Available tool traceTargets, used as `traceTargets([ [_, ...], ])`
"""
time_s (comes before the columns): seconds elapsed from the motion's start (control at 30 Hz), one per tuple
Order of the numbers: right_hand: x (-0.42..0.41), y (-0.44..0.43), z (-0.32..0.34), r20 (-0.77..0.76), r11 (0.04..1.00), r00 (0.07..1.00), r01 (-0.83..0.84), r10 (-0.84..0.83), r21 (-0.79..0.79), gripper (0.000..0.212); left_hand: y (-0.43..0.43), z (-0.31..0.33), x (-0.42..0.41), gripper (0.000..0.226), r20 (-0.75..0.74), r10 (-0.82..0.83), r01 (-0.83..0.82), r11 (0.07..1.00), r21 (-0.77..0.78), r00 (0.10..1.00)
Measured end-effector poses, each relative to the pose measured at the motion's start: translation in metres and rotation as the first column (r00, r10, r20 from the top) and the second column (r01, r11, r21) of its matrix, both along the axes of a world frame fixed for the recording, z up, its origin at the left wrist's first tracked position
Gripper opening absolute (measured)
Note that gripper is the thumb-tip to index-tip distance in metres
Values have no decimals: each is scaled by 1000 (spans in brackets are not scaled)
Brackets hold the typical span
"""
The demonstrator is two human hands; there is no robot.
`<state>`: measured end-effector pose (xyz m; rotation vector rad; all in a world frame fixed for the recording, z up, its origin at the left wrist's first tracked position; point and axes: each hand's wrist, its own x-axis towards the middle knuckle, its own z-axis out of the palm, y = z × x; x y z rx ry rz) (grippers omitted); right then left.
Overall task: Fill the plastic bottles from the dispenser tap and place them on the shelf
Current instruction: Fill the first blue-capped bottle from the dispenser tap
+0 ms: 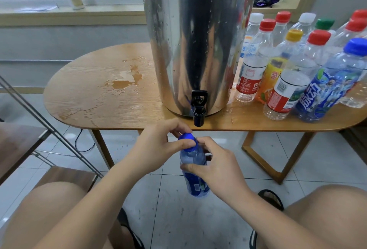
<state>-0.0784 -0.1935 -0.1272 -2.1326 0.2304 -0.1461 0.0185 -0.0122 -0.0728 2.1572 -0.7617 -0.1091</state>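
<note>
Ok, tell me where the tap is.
Head view, centre: the black tap juts from the steel dispenser over the table edge, just above the blue-capped bottle.

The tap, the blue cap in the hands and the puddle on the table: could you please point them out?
tap [199,112], head view, on its black spout.
blue cap [186,137], head view, on its exposed top.
puddle [124,82], head view, on its wet middle.
</note>
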Motion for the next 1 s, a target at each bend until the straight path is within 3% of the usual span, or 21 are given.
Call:
traceTargets([
  [0.27, -2, 4, -1, -15, 993, 999, -38, 36, -115, 64, -6, 5, -5, 53, 139, 12, -37, 983, 178, 990],
  [0.43, 0, 0, -1, -7, 997, 1000, -9, 8, -73, 63, -4, 8, -2, 24, 78, -74, 65, 991, 114, 994],
  [0.63, 0, -2, -3, -4, 998, 1000, 4, -4, -70, 64, 4, 15, 0, 45, -116, -220, 233, 966, 115, 969],
  [0.7, 0, -1, -2, -6, 998, 1000, -1, 0, -65, 64, 3, 13, -1, 39, -97, -171, 180, 979, 94, 980],
  [0.83, 1, 0, 0, -4, 997, 1000, -22, 22, -69, 61, -2, 4, -2, 40, 77, -27, 11, 980, 199, 997],
  [1.0, -1, 0, 0, -13, 995, 999, -42, 41, -86, 62, -1, 4, 1, 38, 74, -65, 47, 973, 227, 995],
])
